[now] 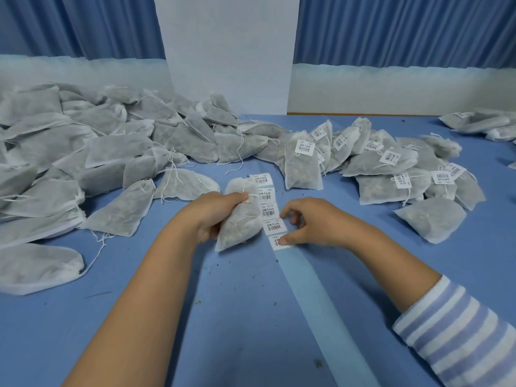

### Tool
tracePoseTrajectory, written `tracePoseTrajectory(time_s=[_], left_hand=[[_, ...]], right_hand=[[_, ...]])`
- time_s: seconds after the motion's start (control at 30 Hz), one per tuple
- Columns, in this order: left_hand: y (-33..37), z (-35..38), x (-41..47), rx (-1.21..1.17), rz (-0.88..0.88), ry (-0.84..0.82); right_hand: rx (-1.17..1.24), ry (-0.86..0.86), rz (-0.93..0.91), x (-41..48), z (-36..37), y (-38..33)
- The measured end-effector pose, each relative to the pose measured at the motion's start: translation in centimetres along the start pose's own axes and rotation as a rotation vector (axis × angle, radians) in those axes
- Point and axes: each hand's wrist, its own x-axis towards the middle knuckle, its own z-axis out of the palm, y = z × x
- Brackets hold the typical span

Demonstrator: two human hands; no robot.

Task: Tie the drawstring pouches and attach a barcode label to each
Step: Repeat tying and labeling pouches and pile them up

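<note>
Left hand [215, 213] is wrapped tight round a pouch [240, 219] at mid-table, just left of the label strip [269, 210]. Right hand [310, 223] has its fingers curled over the strip, thumb pressing the nearest label [279, 243]. Untagged pouches [111, 152] are heaped left, tagged pouches [391, 169] right.

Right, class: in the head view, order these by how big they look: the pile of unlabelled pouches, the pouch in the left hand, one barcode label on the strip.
1. pile of unlabelled pouches
2. held pouch
3. barcode label
</note>
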Motion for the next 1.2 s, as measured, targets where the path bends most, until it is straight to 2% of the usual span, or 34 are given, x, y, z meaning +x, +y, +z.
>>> tracePoseTrajectory(time_s=[0.1, 0.17, 0.33, 0.43, 0.53, 0.73, 0.93, 1.2], left_hand=[[-0.1, -0.2, 0.1, -0.007, -0.011, -0.017], [-0.2, -0.2, 0.2, -0.048, -0.028, -0.045], [-0.4, -0.2, 0.8, -0.122, -0.048, -0.089], [-0.4, -0.2, 0.8, -0.159, -0.050, -0.174], [-0.5, -0.3, 0.8, -0.183, -0.036, -0.274], [-0.6, -0.5, 1.0, -0.196, -0.022, -0.307], [-0.7, -0.6, 1.5, -0.465, 0.004, -0.373], [-0.8, -0.6, 1.7, -0.621, -0.035, -0.335]], right_hand=[[-0.048, 0.023, 0.017, 0.4, 0.6, -0.3], [0.024, 0.041, 0.027, 0.6, 0.9, -0.4], [0.378, 0.085, 0.094, 0.6, 0.6, -0.1], [0.626, 0.104, 0.149, 0.5, 0.3, -0.2], [0.768, 0.159, 0.139, 0.5, 0.5, -0.6], [1.010, 0.215, 0.095, 0.6, 0.2, -1.0], [0.933, 0.099, -0.105, 0.0, -0.5, -0.7], [0.519, 0.286, -0.305, -0.4, 0.0, -1.4]])
